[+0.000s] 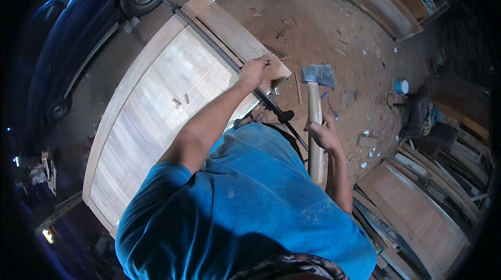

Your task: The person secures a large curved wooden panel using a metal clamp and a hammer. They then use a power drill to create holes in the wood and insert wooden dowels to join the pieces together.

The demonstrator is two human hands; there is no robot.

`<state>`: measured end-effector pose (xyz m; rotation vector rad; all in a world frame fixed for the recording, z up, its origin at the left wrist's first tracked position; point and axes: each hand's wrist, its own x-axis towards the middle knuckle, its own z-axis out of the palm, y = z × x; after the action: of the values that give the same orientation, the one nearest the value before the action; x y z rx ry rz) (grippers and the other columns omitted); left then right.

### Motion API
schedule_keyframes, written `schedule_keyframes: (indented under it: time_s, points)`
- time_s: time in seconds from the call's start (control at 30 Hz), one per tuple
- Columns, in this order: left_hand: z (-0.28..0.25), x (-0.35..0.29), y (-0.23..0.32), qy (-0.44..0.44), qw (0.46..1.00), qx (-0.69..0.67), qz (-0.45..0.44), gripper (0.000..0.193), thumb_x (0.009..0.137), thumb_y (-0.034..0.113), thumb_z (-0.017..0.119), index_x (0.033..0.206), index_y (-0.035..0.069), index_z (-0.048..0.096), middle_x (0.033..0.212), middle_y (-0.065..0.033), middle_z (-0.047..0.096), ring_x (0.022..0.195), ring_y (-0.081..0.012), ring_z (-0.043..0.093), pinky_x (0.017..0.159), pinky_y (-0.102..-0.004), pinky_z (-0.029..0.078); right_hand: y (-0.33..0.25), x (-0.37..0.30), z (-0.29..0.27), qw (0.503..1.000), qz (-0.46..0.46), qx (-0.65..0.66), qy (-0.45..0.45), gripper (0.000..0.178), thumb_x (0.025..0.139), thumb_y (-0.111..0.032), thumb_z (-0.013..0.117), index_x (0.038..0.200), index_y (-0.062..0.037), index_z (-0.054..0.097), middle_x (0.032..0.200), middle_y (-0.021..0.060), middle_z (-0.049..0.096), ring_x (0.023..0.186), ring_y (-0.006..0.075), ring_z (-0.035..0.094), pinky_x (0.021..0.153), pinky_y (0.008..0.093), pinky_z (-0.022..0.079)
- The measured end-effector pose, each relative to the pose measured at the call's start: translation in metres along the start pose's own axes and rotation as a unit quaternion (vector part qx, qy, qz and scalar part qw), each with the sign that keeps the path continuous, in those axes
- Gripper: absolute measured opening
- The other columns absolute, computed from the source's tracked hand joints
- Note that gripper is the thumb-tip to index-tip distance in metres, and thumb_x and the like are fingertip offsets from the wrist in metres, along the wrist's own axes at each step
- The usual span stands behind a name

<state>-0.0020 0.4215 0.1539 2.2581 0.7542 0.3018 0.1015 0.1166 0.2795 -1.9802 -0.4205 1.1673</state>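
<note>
My right hand [324, 132] is wrapped around the pale wooden handle of an axe [318, 76], its grey metal head pointing away from me. My left hand [254, 72] is closed, fingers curled, at the near right corner of a pale wooden door panel [156, 92]. What its fingertips hold, if anything, I cannot make out. Beneath that wrist runs a long metal bar clamp [209, 41], laid across the panel's end, with its dark screw end [285, 116] close to my body. Two small wooden pegs [186, 98] lie on the panel's face.
A blue car [78, 13] stands at the far left. Wooden frames [383, 6] sit at the back right. Boards and another panel [412, 212] are stacked to my right. A small blue-and-white bucket [401, 86] stands on the dirt floor [344, 34] among scattered scraps.
</note>
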Motion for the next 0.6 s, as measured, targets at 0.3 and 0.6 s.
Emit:
schedule_keyframes:
  time_s: [0.3, 0.6]
  points:
    - [-0.012, -0.002, 0.015, -0.044, 0.996, 0.048, -0.053, 0.064, 0.084, 0.003, 0.063, 0.146, 0.01, 0.048, 0.096, -0.0294, 0.072, 0.093, -0.0465, 0.071, 0.083, -0.0554, 0.057, -0.045, 0.047, 0.013, 0.986, -0.077, -0.149, -0.023, 0.037, 0.098, -0.016, 0.069, 0.13, -0.0033, 0.056, 0.085, 0.004, 0.062, 0.074, 0.0146, 0.063, 0.062, 0.0306, 0.051]
    - [-0.001, -0.004, 0.004, -0.032, 0.995, 0.085, -0.05, 0.07, 0.091, 0.017, 0.069, 0.154, 0.01, 0.039, 0.102, -0.0254, 0.073, 0.097, -0.0432, 0.072, 0.084, -0.0522, 0.058, -0.039, 0.078, 0.027, 0.942, -0.236, -0.235, 0.045, 0.045, 0.101, -0.035, 0.065, 0.122, 0.0045, 0.059, 0.087, 0.0267, 0.067, 0.082, 0.0388, 0.069, 0.072, 0.0491, 0.053]
